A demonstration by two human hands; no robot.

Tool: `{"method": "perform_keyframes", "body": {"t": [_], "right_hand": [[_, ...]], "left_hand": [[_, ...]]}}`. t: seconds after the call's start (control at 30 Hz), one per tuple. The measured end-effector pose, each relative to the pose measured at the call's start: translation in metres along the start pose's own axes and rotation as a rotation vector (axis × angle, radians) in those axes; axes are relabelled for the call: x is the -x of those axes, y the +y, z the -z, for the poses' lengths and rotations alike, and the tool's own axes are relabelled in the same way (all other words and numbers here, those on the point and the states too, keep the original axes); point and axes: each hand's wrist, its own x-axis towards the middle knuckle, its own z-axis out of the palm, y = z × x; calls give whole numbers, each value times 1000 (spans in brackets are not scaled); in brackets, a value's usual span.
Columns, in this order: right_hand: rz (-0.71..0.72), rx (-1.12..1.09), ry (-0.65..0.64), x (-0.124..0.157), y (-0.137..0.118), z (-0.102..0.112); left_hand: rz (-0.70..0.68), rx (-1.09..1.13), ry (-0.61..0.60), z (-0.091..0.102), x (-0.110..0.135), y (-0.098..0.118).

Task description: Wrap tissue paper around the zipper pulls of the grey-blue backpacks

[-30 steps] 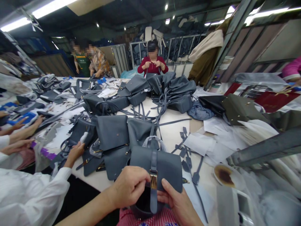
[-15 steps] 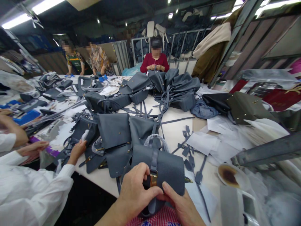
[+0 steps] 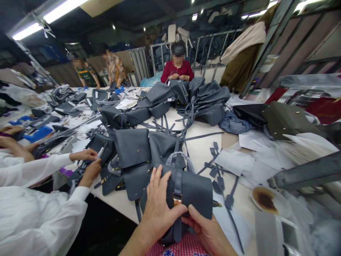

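A dark blue-grey leather backpack (image 3: pixel 197 186) stands upright in front of me at the table's edge. Clear plastic wraps its top handle (image 3: pixel 183 156). Down the flap runs a strap (image 3: pixel 178 181), passing through a gold-coloured buckle (image 3: pixel 177 200). My left hand (image 3: pixel 157 206) lies on the flap's left side, fingers stretched out and thumb just below the buckle. With its thumb on top and its fingers curled underneath, my right hand (image 3: pixel 204 225) pinches the flap's lower edge. The strap's end hangs below the flap between my hands.
Beside the backpack lie more bags (image 3: pixel 131 149), with another heap (image 3: pixel 210 99) farther back. Loose straps with tabs (image 3: pixel 218 177), white papers (image 3: pixel 234 160) and a stained dish (image 3: pixel 262 199) are on the right. A co-worker's hands (image 3: pixel 90 167) handle a bag at left; another person sits opposite.
My left hand has gone from curled fingers at the buckle to stretched-out fingers on the flap, uncovering the buckle. At left, the co-worker's other hand has reached their bag.
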Motion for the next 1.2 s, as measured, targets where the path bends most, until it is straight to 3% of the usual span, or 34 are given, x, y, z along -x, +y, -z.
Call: {"method": "perform_keyframes", "body": {"t": [0.13,0.33,0.7,1.2], "right_hand": [[-5,-14,1,1,-2,0],[-7,-27,18,4,-10,-9],[2,-21,37,1,-9,-7],[-16,-77,13,4,-18,-14]], "left_hand": [[92,80,-147,11,-5,4],[83,151,-261,22,-11,4],[91,102,-216,16,-16,9],[73,120,-279,12,-19,2]]}}
